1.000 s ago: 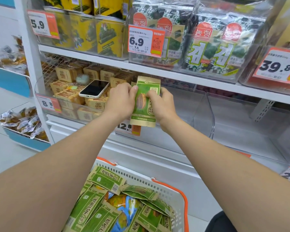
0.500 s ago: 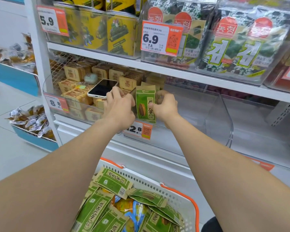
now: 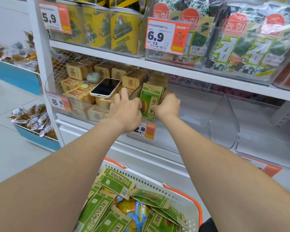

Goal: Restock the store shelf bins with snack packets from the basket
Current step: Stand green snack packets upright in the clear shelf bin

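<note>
Both hands, left (image 3: 126, 113) and right (image 3: 168, 106), grip upright green packet (image 3: 150, 104) in clear bin (image 3: 199, 114); basket (image 3: 182, 196) near.

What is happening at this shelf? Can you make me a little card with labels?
place: store shelf
left grip: holds the green packet by its left edge
right grip: holds its right edge
packet: upright, at the left end of the clear bin
basket: below the arms, holds many loose green packets
next bin to the left: a phone lies on tan packs
</note>
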`<state>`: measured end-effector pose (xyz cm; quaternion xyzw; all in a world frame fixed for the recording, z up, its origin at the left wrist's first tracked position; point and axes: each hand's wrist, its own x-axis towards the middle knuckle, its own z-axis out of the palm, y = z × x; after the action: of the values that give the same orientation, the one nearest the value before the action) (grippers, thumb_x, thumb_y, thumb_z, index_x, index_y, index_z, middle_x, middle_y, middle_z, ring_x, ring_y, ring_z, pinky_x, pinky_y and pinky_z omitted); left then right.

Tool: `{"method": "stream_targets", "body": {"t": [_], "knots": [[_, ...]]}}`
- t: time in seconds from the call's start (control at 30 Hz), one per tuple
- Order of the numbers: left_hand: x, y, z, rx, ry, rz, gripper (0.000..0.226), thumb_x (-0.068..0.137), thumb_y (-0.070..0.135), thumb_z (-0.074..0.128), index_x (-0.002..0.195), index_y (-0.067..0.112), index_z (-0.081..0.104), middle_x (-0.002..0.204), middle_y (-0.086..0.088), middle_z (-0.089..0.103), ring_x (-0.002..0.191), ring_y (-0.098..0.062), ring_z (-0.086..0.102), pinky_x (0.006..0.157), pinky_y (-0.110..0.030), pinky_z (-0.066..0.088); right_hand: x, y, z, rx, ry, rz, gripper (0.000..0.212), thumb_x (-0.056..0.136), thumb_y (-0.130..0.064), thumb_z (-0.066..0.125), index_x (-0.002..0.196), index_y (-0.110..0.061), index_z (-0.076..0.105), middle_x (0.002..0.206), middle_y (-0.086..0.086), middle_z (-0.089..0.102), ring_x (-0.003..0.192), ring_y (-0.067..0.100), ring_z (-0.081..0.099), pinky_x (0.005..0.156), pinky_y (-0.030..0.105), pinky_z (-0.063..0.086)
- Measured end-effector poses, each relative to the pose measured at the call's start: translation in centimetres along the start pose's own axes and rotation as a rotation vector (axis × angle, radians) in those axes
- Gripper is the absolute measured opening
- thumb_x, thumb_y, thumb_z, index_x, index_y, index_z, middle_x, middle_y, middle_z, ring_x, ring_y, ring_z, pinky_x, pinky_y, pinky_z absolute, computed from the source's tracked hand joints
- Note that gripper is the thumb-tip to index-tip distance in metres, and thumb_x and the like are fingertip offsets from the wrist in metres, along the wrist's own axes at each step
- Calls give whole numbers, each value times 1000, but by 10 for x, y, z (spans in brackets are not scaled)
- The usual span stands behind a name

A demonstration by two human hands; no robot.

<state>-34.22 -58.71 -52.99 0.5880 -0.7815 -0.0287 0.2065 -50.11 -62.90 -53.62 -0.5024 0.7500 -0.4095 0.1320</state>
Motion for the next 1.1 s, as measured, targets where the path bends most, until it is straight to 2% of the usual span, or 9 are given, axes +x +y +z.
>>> {"method": "stream_targets", "body": {"t": [0.1, 0.3, 0.47, 0.6, 0.8, 0.9, 0.97, 1.03, 1.1], "knots": [[-2, 4, 1, 24, -47, -10, 32, 105, 41, 46, 131, 27, 56, 140, -10, 26, 127, -38, 33, 103, -50, 37, 0, 0, -1, 15, -4, 32, 41, 76, -27, 92, 100, -14, 62, 106, 7, 67, 96, 28, 68, 75, 35, 55], [-7, 5, -1, 68, -71, 0, 38, 106, 44, 41, 138, 25, 52, 144, -13, 24, 129, -40, 34, 106, -51, 36, -3, -1, -1, -12, -93, 74, 46, 71, -29, 93, 103, -14, 64, 109, 9, 69, 103, 30, 68, 84, 41, 61], [-12, 7, -3, 80, -62, 16, 35, 106, 44, 43, 133, 23, 53, 147, -12, 21, 130, -40, 33, 104, -52, 38, -3, 0, -3, -8, -145, 100, 46, 71, -26, 94, 105, -13, 65, 110, 9, 69, 105, 29, 68, 84, 39, 61], [-14, 4, -3, 79, -39, 32, 33, 105, 43, 45, 128, 20, 54, 149, -13, 21, 130, -40, 33, 102, -53, 40, -5, 1, -7, -57, -157, 75, 38, 74, -24, 89, 96, -16, 59, 108, 9, 68, 99, 31, 68, 83, 41, 62], [-19, 0, -6, 152, 15, 96, 35, 104, 50, 46, 122, 22, 55, 144, -11, 27, 131, -37, 33, 101, -54, 42, -11, 7, -9, -114, -305, 13, 33, 74, -22, 84, 102, -14, 69, 104, 7, 69, 93, 25, 67, 77, 36, 61], [-22, -3, -6, 171, 73, 131, 32, 101, 49, 49, 115, 21, 57, 131, -9, 32, 120, -33, 36, 100, -51, 42, -14, 9, -13, -112, -337, -68, 21, 79, -15, 80, 95, -14, 66, 105, 6, 63, 91, 22, 62, 69, 32, 54], [-22, -5, -7, 177, 127, 156, 29, 97, 48, 52, 108, 21, 56, 118, -6, 35, 108, -29, 37, 94, -47, 42, -17, 9, -15, -106, -349, -73, 14, 78, -17, 74, 89, -15, 66, 102, 8, 65, 90, 25, 65, 67, 34, 57], [-24, -4, -12, 184, 140, 194, 25, 95, 46, 55, 97, 21, 55, 107, -3, 41, 101, -26, 39, 85, -42, 41, -22, 7, -19, -119, -330, -97, 9, 75, -19, 61, 83, -16, 62, 96, 9, 67, 89, 32, 67, 69, 39, 60], [-28, -1, -18, 133, 117, 213, 23, 93, 42, 57, 84, 22, 54, 89, 2, 54, 88, -22, 49, 70, -37, 41, -31, 6, -25, -177, -255, -253, 7, 80, -19, 52, 79, -17, 58, 90, 9, 66, 85, 34, 65, 69, 41, 58]]}}
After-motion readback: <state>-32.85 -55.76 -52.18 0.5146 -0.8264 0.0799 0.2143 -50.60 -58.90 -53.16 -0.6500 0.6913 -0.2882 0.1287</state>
